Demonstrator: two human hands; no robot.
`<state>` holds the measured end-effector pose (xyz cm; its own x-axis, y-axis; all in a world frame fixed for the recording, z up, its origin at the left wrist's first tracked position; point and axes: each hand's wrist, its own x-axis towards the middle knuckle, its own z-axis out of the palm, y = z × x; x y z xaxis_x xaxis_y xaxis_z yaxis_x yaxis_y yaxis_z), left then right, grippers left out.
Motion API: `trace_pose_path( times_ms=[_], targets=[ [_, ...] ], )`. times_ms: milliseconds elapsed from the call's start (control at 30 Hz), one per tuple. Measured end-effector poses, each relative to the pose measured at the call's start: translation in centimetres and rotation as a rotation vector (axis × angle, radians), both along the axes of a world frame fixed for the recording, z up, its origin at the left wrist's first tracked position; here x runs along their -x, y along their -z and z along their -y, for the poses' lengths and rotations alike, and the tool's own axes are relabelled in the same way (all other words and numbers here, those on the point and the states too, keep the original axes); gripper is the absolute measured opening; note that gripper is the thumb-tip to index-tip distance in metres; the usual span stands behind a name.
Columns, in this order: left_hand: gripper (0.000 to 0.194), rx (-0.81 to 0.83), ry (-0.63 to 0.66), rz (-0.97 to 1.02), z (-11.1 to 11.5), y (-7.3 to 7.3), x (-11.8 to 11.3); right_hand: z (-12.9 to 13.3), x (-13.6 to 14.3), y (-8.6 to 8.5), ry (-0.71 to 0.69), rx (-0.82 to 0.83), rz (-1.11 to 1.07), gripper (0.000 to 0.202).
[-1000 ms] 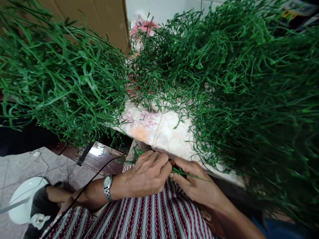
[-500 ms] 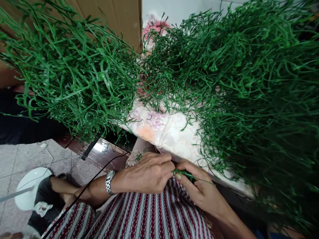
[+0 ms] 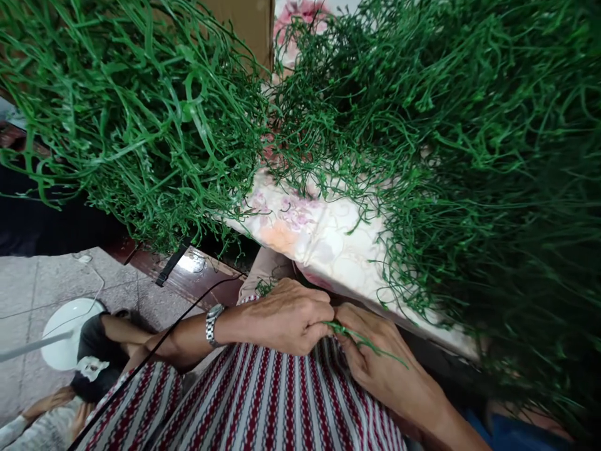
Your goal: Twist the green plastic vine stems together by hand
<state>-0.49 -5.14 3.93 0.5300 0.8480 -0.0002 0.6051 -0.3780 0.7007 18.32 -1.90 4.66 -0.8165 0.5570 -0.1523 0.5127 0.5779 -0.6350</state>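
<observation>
My left hand [image 3: 293, 318], with a silver watch [image 3: 213, 324] on its wrist, is closed in a pinch at the near end of a thin green plastic-looking stem [image 3: 369, 341]. My right hand [image 3: 380, 351] meets it just over my lap, thumb and fingers closed round the same stem, whose free end trails across the back of that hand. The fingertips of both hands are partly hidden. A few more green sprigs [image 3: 265, 287] show behind my left wrist. Beyond the hands, big tangled heaps of similar green stems lie to the left [image 3: 141, 138] and right [image 3: 451, 163].
The heaps lie on a table with a floral cloth [image 3: 323, 244]. Behind the left heap stands a cardboard box [image 3: 244, 28]. A black cable [image 3: 188, 319] crosses over my left forearm. At lower left are a white round base [image 3: 61, 329] and another person's arm [image 3: 51, 404].
The view has shifted downward. My right hand has turned over, with its back more in sight, and the stem now lies over it. Another person's arms have come into view at lower left.
</observation>
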Motion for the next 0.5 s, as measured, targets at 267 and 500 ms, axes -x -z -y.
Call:
trace_pose_path(
  times_ms=[267, 500],
  targets=[
    [0.031, 0.308, 0.256, 0.498, -0.6, -0.7, 1.3, -2.0, -0.5, -1.2, -0.447, 0.465, -0.319, 0.036],
    [0.018, 0.147, 0.003, 0.624, 0.1, 1.1, 0.6, -2.1, -0.5, 0.2, 0.005, 0.378, -0.292, 0.027]
  ],
)
